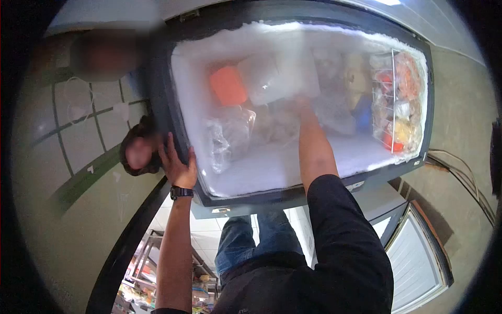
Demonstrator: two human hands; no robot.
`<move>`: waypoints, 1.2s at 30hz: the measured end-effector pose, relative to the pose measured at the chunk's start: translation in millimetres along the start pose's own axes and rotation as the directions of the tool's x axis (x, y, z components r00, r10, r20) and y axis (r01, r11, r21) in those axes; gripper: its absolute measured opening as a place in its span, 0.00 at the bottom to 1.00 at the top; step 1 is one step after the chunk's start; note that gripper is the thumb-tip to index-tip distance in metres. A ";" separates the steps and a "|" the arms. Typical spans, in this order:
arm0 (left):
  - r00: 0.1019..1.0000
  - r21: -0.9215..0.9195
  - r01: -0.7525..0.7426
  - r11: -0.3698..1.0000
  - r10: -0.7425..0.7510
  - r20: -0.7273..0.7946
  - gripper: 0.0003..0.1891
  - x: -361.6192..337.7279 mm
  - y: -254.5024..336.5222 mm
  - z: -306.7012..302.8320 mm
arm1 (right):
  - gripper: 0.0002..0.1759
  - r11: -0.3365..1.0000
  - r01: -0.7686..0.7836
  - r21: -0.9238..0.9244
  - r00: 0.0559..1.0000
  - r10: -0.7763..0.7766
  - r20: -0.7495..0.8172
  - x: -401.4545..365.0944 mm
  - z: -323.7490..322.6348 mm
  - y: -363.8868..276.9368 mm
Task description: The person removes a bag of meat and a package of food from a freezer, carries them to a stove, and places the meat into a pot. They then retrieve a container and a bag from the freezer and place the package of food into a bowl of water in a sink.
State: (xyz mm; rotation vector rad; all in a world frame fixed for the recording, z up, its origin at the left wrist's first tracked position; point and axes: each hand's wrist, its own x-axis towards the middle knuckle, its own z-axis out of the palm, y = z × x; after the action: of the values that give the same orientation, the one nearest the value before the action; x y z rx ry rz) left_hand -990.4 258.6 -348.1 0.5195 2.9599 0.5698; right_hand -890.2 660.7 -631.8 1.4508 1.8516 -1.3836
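Observation:
A chest freezer (172,110) with frosted white walls stands open in front of me, and cold mist blurs much of its inside. My left hand (180,166), with a dark watch at the wrist, rests on the freezer's left rim, fingers spread. My right arm reaches down into the middle of the freezer. Mist veils my right hand (303,102), so its fingers and anything in them cannot be made out. Near it lie pale, whitish packages (264,78) and an orange-red block or container (228,85). Clear plastic bags (230,138) lie to the left.
On the freezer's right side, a white wire basket (393,99) holds several bagged foods. A blue item (362,114) lies beside it. Cables (460,172) run along the right wall. An open white-lined door (421,256) is at lower right, and a cluttered rack (149,256) at lower left.

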 end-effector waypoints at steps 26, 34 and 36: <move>0.982 0.094 -0.164 0.982 0.172 -0.076 0.36 -5.3 -4.7 11.2 | 0.32 0.657 0.395 -0.641 0.871 -0.490 0.035 -402.2 -41.1 23.8; 0.979 0.082 -0.171 0.982 0.179 -0.097 0.36 -3.6 -6.9 11.9 | 0.38 0.861 0.069 -0.504 0.981 -0.152 -0.124 -578.2 -18.8 206.9; 0.968 0.087 -0.210 0.974 0.219 -0.120 0.37 1.2 -9.7 14.1 | 0.37 0.962 -0.113 -0.248 0.989 0.084 -0.121 -624.6 1.6 251.8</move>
State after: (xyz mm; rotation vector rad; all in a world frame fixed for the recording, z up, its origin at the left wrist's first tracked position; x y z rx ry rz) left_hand -992.6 255.4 -364.8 0.8500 3.0777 0.5322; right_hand -431.4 346.0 -252.3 1.4877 1.9141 -0.9947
